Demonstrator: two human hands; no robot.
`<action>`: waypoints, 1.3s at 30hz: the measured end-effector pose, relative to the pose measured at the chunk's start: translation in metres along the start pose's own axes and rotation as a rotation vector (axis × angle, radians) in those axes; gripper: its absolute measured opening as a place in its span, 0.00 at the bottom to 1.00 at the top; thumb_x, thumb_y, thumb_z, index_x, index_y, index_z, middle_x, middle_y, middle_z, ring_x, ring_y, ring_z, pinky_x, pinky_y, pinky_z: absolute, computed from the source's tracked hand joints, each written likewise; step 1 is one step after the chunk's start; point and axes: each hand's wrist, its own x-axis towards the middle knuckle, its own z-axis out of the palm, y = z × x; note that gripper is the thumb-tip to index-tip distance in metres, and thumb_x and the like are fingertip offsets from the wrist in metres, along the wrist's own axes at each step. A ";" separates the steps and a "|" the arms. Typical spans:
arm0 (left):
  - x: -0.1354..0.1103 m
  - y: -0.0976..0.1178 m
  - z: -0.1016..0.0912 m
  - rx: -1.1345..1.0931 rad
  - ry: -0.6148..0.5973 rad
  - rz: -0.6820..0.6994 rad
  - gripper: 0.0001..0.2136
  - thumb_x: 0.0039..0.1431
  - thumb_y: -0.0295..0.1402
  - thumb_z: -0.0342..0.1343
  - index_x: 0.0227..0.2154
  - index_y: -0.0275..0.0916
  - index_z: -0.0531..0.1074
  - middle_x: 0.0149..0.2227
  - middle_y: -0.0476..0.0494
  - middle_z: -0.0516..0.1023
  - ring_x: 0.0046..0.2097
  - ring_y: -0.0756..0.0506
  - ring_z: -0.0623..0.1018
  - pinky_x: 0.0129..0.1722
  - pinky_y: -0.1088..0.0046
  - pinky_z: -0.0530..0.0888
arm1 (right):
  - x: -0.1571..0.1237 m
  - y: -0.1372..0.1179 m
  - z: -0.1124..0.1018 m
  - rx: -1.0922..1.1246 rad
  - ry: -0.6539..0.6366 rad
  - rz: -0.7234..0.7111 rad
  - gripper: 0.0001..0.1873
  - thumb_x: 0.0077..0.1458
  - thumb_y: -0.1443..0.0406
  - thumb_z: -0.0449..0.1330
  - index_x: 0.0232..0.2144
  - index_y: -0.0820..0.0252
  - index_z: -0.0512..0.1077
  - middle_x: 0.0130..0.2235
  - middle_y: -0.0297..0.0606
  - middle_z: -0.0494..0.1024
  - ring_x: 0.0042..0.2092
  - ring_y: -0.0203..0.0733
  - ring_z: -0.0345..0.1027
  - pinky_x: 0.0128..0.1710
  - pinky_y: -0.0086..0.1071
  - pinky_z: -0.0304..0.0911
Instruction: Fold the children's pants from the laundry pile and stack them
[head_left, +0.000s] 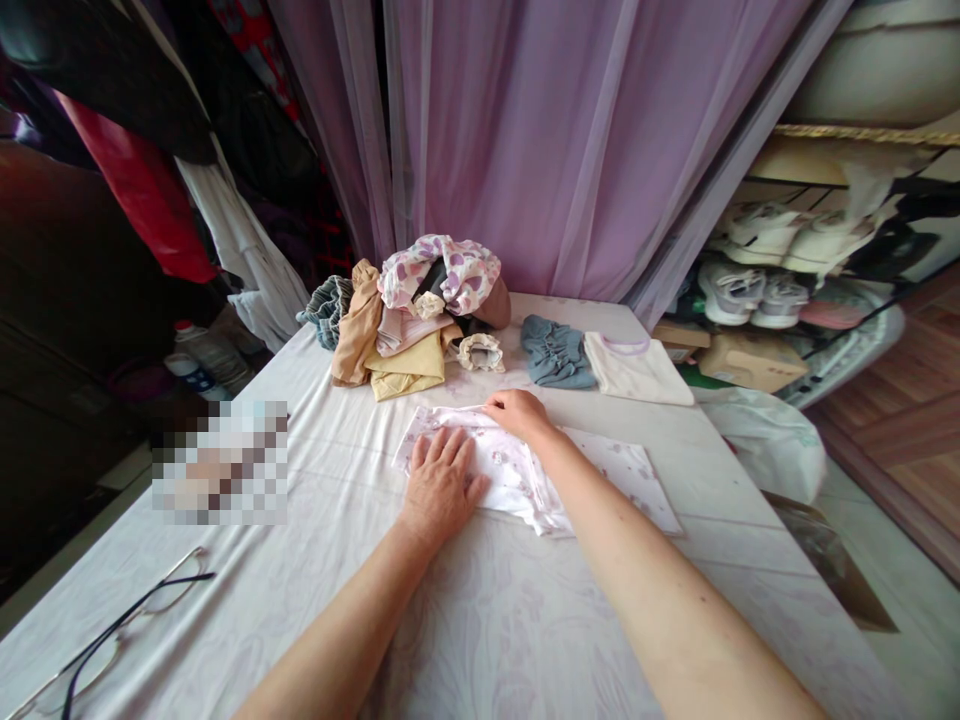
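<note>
A small white garment with a faint purple print (600, 470) lies flat on the white-covered table (480, 620). My left hand (441, 482) rests palm down on its left part, fingers stretched out and together. My right hand (517, 412) is at the garment's far edge, fingertips pinched on a fold of the cloth.
A heap of small clothes (416, 310) sits at the table's far side, with a grey-blue piece (555, 352) and a folded white top (637, 368) to its right. Eyeglasses (112, 635) lie near left. Purple curtain (540, 140) behind; shoe shelves (787, 270) right.
</note>
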 end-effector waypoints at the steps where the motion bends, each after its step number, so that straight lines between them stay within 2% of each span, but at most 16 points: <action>1: 0.000 0.000 0.000 -0.005 -0.005 0.001 0.23 0.64 0.44 0.51 0.59 0.42 0.65 0.63 0.40 0.66 0.65 0.33 0.61 0.62 0.43 0.56 | 0.001 0.002 0.000 0.017 -0.010 -0.005 0.11 0.56 0.57 0.59 0.34 0.51 0.80 0.36 0.33 0.82 0.36 0.38 0.71 0.31 0.27 0.55; 8: 0.001 0.000 -0.002 -0.019 0.028 0.024 0.22 0.62 0.43 0.53 0.57 0.41 0.66 0.61 0.39 0.69 0.63 0.33 0.64 0.62 0.44 0.56 | 0.000 0.021 0.000 0.194 0.018 -0.144 0.12 0.58 0.58 0.56 0.35 0.55 0.79 0.34 0.33 0.81 0.37 0.38 0.72 0.34 0.26 0.59; 10: 0.001 0.000 -0.002 -0.022 0.039 0.029 0.22 0.62 0.43 0.53 0.57 0.42 0.66 0.60 0.38 0.69 0.62 0.33 0.64 0.62 0.44 0.56 | -0.003 0.022 0.004 0.158 0.041 -0.171 0.10 0.56 0.58 0.60 0.35 0.54 0.78 0.36 0.33 0.81 0.39 0.39 0.72 0.37 0.27 0.61; 14: 0.001 0.000 -0.001 -0.028 0.035 0.020 0.25 0.61 0.42 0.53 0.60 0.41 0.63 0.60 0.37 0.68 0.62 0.33 0.64 0.62 0.44 0.54 | -0.006 0.014 0.012 -0.069 0.207 -0.160 0.10 0.56 0.60 0.61 0.39 0.57 0.77 0.43 0.41 0.79 0.46 0.45 0.70 0.46 0.33 0.60; 17: 0.002 0.001 -0.003 -0.019 0.032 0.014 0.25 0.61 0.43 0.54 0.58 0.38 0.64 0.59 0.35 0.69 0.60 0.34 0.65 0.62 0.44 0.55 | -0.009 0.009 0.011 -0.120 0.269 -0.136 0.09 0.59 0.63 0.57 0.38 0.58 0.77 0.42 0.43 0.79 0.46 0.45 0.70 0.46 0.33 0.59; 20: 0.003 0.001 -0.005 -0.005 0.031 0.008 0.24 0.60 0.44 0.55 0.56 0.38 0.67 0.55 0.35 0.71 0.58 0.34 0.67 0.62 0.46 0.56 | -0.018 0.008 0.005 -0.052 0.328 -0.151 0.10 0.61 0.65 0.54 0.36 0.57 0.76 0.39 0.39 0.79 0.42 0.41 0.70 0.42 0.30 0.59; 22: 0.003 0.001 -0.006 -0.002 0.035 0.011 0.23 0.60 0.44 0.55 0.54 0.38 0.68 0.54 0.36 0.71 0.58 0.35 0.68 0.61 0.47 0.56 | -0.026 0.009 0.002 -0.005 0.301 -0.194 0.09 0.59 0.64 0.55 0.34 0.55 0.76 0.37 0.36 0.79 0.38 0.39 0.70 0.38 0.29 0.59; 26: 0.003 0.000 -0.002 0.014 0.043 0.021 0.23 0.60 0.44 0.54 0.55 0.39 0.68 0.58 0.34 0.68 0.61 0.34 0.65 0.62 0.47 0.56 | -0.039 0.009 0.005 0.000 0.126 -0.319 0.05 0.54 0.64 0.61 0.30 0.52 0.78 0.35 0.33 0.79 0.38 0.38 0.70 0.37 0.28 0.59; 28: 0.002 -0.001 0.000 0.024 0.045 0.022 0.22 0.60 0.44 0.54 0.55 0.40 0.68 0.60 0.34 0.67 0.62 0.34 0.63 0.62 0.46 0.56 | -0.043 0.009 0.009 -0.005 0.107 -0.348 0.05 0.54 0.64 0.62 0.29 0.52 0.78 0.35 0.33 0.80 0.38 0.38 0.70 0.38 0.28 0.60; 31: 0.002 -0.002 0.003 0.034 0.049 0.024 0.22 0.61 0.44 0.54 0.56 0.42 0.68 0.60 0.34 0.66 0.63 0.33 0.63 0.61 0.45 0.56 | -0.048 0.011 0.012 -0.010 0.145 -0.379 0.06 0.54 0.63 0.61 0.27 0.54 0.78 0.35 0.35 0.80 0.39 0.38 0.71 0.40 0.28 0.60; 34: 0.002 -0.002 0.002 0.038 0.039 0.023 0.21 0.61 0.43 0.54 0.56 0.44 0.68 0.61 0.33 0.65 0.63 0.33 0.63 0.61 0.44 0.56 | -0.057 0.024 0.010 0.005 0.224 -0.329 0.07 0.55 0.64 0.60 0.29 0.55 0.78 0.36 0.36 0.80 0.40 0.39 0.72 0.42 0.28 0.61; 39: 0.003 0.001 -0.003 0.033 0.019 0.021 0.19 0.61 0.41 0.54 0.54 0.44 0.70 0.62 0.33 0.65 0.64 0.31 0.62 0.61 0.38 0.56 | -0.064 0.064 -0.003 0.004 0.344 -0.077 0.11 0.57 0.66 0.56 0.37 0.55 0.78 0.40 0.38 0.80 0.44 0.41 0.72 0.45 0.30 0.63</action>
